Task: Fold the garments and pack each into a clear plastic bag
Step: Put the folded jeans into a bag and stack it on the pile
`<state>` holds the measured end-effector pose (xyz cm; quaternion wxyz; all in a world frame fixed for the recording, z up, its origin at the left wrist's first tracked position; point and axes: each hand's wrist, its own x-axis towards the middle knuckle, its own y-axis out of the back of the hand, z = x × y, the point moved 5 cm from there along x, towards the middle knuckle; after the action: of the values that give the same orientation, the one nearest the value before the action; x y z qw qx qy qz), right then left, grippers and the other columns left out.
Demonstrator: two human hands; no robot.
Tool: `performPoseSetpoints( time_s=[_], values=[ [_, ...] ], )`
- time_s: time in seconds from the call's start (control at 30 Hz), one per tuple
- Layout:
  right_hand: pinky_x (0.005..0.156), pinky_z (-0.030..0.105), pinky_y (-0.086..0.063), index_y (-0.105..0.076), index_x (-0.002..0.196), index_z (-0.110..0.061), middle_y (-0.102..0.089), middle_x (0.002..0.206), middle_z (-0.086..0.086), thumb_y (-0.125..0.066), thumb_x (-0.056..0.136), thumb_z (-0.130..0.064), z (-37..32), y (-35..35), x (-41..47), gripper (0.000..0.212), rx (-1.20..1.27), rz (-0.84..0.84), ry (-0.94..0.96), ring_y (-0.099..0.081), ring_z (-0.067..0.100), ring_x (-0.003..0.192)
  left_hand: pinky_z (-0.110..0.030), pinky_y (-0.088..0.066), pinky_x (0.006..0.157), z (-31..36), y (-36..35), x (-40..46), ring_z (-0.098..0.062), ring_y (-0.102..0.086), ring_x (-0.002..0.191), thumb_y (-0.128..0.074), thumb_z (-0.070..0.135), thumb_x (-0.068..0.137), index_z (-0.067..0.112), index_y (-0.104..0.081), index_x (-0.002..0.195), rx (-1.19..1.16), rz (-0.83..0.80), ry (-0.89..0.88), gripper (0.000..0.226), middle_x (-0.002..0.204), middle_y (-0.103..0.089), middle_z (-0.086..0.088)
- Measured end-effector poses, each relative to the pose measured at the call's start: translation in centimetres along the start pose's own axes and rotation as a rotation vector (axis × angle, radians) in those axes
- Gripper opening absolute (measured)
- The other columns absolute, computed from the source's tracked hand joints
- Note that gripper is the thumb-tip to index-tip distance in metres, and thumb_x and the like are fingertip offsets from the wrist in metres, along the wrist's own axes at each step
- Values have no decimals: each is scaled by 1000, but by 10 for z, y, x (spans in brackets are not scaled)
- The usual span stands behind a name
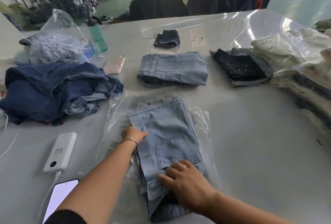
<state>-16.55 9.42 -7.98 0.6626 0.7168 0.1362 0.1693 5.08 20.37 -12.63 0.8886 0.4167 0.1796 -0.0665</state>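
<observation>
**Folded jeans going into the bag**

On the table (241,143), the bag (114,114) lies flat under the folded jeans (170,134). Denim looks heavy, limp and thick-layered; the film looks slick. Best taken by the folded edges. The right hand (186,182) presses flat with fingers spread; the left hand (133,135) grips the jeans' side edge.

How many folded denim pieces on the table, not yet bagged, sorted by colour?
Light blue: 2, the jeans under the hands and the folded pair behind
Black: 1
Dark navy: 1
Total: 4
</observation>
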Motion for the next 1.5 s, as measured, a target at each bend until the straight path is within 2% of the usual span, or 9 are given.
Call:
performPoseSetpoints(
  time_s=[0.13, 0.23, 0.37, 0.53, 0.8, 1.03, 1.1, 1.33, 1.5],
  values=[
    [94, 30, -49, -68, 106, -27, -66, 116, -5, -60, 78, -30, -7, -4, -18, 30, 151, 96, 39, -61, 16, 110, -35, -47, 92, -6, 0, 8, -30, -59, 106, -77, 22, 79, 5, -61, 111, -146, -9, -66, 40, 117, -60, -15],
    [100, 34, -48, -64, 119, -40, -60, 132, -8, -59, 80, -49, -6, -27, -28, 40, 42, -184, 12, -56, 12, 122, -31, -45, 78, -9, 2, 10, -23, -59, 84, -76, 17, 80, 8, -58, 86, -209, 3, -83, 20, 105, -62, -12],
    [110, 69, 1, -5, 150, -46, 2, 162, 10, -32, 99, -52, -8, -47, -33, 58, 25, -475, 24, 2, 29, 149, -33, -47, 77, -8, 4, 10, -35, -63, 96, -67, 19, 83, 4, -65, 93, -40, 87, -82, 18, 101, -67, -15],
    [82, 59, -52, -39, 134, -60, -59, 134, -2, -50, 81, -69, -7, -34, -31, 55, -138, -472, 46, -58, 16, 121, -34, -51, 74, -6, 4, 23, -34, -63, 95, -73, 29, 77, -1, -60, 110, -272, 135, 27, 47, 110, -66, -19],
    [86, 58, -50, -28, 138, -58, -58, 131, -8, -47, 81, -76, 1, -56, -28, 63, -161, -310, 21, -61, 13, 117, -49, -44, 103, 20, 8, 53, -33, -55, 119, -81, 27, 74, 4, -57, 128, -721, -262, 141, 64, 128, -57, -16],
    [114, 45, -4, 12, 153, -14, -2, 158, 2, -16, 92, -72, -10, -58, -35, 89, -253, -116, -85, 12, 26, 148, -46, -54, 83, 64, 18, 57, -30, -64, 78, -68, 11, 80, 11, -67, 97, -587, -433, 128, 18, 93, -69, -15],
    [114, 48, -3, 14, 153, -17, -14, 157, 4, -44, 65, -91, -7, -57, -28, 129, -230, -99, -118, 4, 29, 149, -46, -54, 85, 79, 24, 52, -31, -64, 81, -66, 5, 79, 5, -67, 104, -544, -442, 57, 25, 100, -68, -18],
    [89, 52, -51, -31, 138, -60, -53, 140, -8, -42, 84, -74, 3, -54, -34, 57, -85, -360, 21, -54, 12, 126, -29, -58, 74, 107, 75, -25, -21, -68, 84, -66, -16, 69, 18, -68, 82, -521, -609, -503, 37, 83, -71, -5],
    [108, 66, 9, -7, 147, -54, 1, 162, 7, -42, 95, -56, -11, -47, -37, 64, 81, -412, 65, 4, 25, 149, -19, -53, 81, 58, 59, -115, -13, -66, 107, -59, -9, 69, 24, -69, 71, -107, -814, -595, 34, 99, -74, -3]
  ],
)
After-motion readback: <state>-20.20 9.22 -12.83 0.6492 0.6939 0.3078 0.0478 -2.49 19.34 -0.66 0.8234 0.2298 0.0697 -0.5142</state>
